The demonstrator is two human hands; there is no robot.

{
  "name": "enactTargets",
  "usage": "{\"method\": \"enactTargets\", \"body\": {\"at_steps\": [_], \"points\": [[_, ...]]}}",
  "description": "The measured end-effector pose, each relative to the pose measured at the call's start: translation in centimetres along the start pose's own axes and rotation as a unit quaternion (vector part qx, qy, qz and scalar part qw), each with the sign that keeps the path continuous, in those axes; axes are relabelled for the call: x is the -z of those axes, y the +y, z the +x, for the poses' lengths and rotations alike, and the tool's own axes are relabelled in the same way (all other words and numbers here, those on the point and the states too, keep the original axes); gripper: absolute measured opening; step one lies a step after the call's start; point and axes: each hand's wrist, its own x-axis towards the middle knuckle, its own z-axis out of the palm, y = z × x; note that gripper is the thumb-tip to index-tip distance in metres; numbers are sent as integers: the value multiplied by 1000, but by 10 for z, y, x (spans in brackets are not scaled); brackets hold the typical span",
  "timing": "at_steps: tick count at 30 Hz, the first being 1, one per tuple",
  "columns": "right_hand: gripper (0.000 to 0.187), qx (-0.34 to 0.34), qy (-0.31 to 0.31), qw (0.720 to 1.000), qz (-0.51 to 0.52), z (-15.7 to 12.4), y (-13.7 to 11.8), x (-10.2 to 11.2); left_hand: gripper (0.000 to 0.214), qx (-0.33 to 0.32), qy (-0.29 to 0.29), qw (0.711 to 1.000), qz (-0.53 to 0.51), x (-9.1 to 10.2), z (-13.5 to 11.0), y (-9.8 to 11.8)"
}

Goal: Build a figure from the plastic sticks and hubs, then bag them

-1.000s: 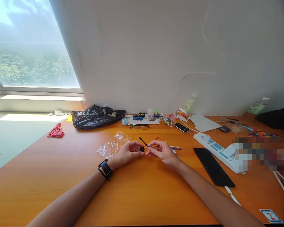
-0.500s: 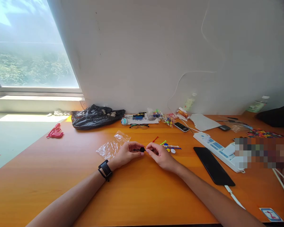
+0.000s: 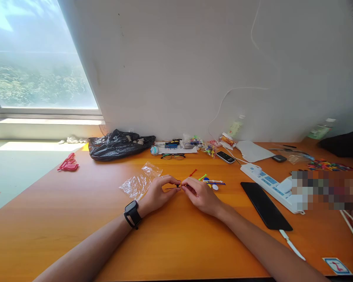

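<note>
My left hand (image 3: 161,193) and my right hand (image 3: 200,195) meet fingertip to fingertip above the middle of the table. Pinched between them is a small black plastic stick with a round disc (image 3: 178,186); its thin shaft points left across my left palm. The disc is turned nearly edge-on, and fingertips hide part of it. Just behind my right hand lie a red stick (image 3: 193,172), a green stick (image 3: 202,177), white and blue sticks (image 3: 219,182) and a white disc (image 3: 215,187). Beside my left hand rests a crumpled clear plastic wrapper (image 3: 137,187).
A black plastic bag (image 3: 117,147), eyeglasses (image 3: 173,156) and a pink toy gun (image 3: 68,163) lie farther back. To the right are a black phone (image 3: 264,205) with a white cable and a white power strip (image 3: 270,188). Another person's hand is blurred at the right edge.
The black disc has turned from facing me to nearly edge-on. My hands have drawn slightly closer together, and my left wrist has rolled a little.
</note>
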Motion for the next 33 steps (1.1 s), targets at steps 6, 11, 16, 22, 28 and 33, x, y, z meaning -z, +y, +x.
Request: {"method": "enactTargets", "body": {"at_steps": [6,11,16,22,28,33], "points": [[18,14,0,1000,-14,0,-3,3,14,-34,10,998,42,-1,-1,4],[17,13,1,1000,-12,0,-5,3,15,-66,7,996,60,-2,-1,5],[17,16,2,1000,-27,0,-6,3,14,-67,16,995,71,-1,-1,6],[18,49,8,998,-40,0,-3,3,12,-69,15,995,75,-1,-2,6],[16,81,21,995,-58,1,-2,3,10,-74,14,995,69,-2,-2,4],[17,89,30,994,-62,2,-3,3,12,-55,9,997,55,-2,-3,3]]}}
